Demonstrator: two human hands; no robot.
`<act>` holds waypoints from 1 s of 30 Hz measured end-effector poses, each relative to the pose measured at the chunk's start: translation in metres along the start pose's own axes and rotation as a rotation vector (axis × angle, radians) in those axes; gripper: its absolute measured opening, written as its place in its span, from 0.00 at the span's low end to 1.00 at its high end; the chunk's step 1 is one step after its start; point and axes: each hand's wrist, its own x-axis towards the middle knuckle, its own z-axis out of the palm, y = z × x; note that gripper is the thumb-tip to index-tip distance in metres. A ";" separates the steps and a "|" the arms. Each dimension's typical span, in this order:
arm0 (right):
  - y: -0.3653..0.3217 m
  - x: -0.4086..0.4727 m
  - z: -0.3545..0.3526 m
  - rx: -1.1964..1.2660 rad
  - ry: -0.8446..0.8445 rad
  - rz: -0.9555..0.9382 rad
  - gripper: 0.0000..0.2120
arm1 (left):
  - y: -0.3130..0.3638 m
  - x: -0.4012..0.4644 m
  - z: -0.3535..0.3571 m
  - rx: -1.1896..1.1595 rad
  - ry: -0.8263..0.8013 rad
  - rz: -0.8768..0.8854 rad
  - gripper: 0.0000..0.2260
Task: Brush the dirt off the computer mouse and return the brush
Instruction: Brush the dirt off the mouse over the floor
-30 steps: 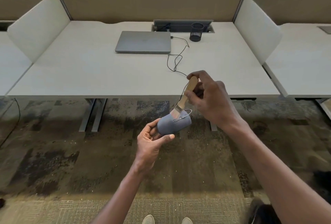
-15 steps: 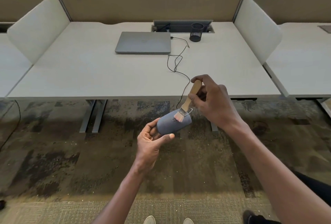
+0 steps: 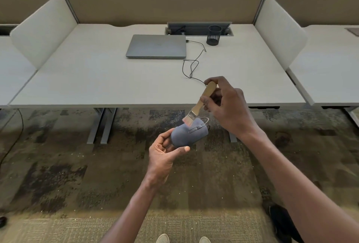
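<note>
A grey-blue wired computer mouse (image 3: 186, 135) is held out over the carpet, just in front of the desk edge, by my left hand (image 3: 165, 153), which grips its rear end. My right hand (image 3: 226, 105) pinches the wooden handle of a small flat brush (image 3: 200, 105). The pale bristles touch the top of the mouse near its wheel. The mouse's black cable (image 3: 191, 68) runs from behind my right hand up across the desk to the laptop.
A closed grey laptop (image 3: 156, 45) lies on the pale desk (image 3: 97, 79), with a black mesh pen cup (image 3: 213, 35) by the open cable tray (image 3: 199, 28). Padded dividers stand at both desk sides. Pale specks dot the carpet (image 3: 194, 184) below the mouse.
The brush swept toward the mouse's right side, then came back up and left onto its top. My left hand and the mouse stayed almost still.
</note>
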 end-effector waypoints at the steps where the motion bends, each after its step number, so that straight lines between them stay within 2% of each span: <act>1: -0.003 0.001 0.003 -0.011 -0.009 -0.014 0.19 | 0.000 0.000 0.000 0.002 -0.003 0.001 0.33; 7: -0.019 0.017 0.023 -0.151 -0.116 -0.023 0.29 | 0.000 -0.004 0.002 -0.001 -0.027 -0.007 0.33; 17: 0.006 0.038 0.008 -0.292 -0.135 0.210 0.20 | 0.004 -0.011 -0.009 -0.006 -0.022 0.006 0.34; 20: 0.017 0.034 0.001 -0.333 -0.109 0.252 0.22 | 0.003 -0.011 -0.010 -0.009 -0.020 0.012 0.34; 24: 0.019 0.025 -0.005 -0.302 -0.004 0.207 0.27 | 0.003 -0.009 -0.010 -0.007 -0.004 0.017 0.33; 27: 0.001 0.015 -0.007 -0.198 0.134 0.119 0.25 | 0.002 -0.007 -0.010 -0.005 0.008 0.016 0.33; 30: -0.027 -0.003 0.000 -0.047 0.184 0.041 0.22 | 0.000 -0.007 -0.008 -0.006 0.017 0.012 0.33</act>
